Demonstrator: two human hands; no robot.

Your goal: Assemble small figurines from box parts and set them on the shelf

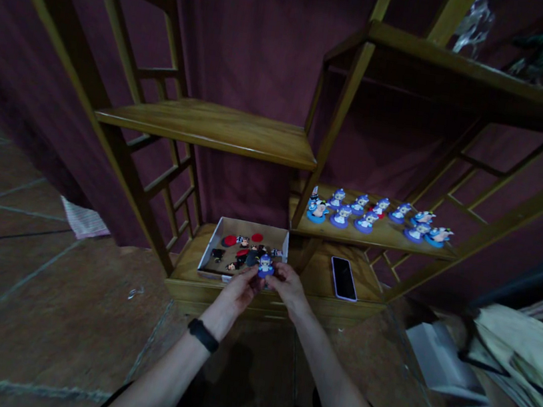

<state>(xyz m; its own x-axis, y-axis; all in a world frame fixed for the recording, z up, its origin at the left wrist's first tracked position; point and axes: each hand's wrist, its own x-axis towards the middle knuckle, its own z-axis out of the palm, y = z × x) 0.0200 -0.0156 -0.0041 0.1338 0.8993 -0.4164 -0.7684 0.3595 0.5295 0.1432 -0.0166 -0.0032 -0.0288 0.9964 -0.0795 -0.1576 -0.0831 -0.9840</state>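
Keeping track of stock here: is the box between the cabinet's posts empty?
No; red discs and dark figurines lie inside the box.

Figurine (pixel 265 267) between my left hand (pixel 242 288) and right hand (pixel 290 286), by a box's (pixel 275 233) near edge, box left and phone (pixel 344 279) right on the low shelf (pixel 188 256), figurine rows (pixel 365 221) on a higher shelf (pixel 382 235), curtain (pixel 248 190) behind.

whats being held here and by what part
A small blue figurine, held low down by the base, with the left hand at one side and the right hand at the other.
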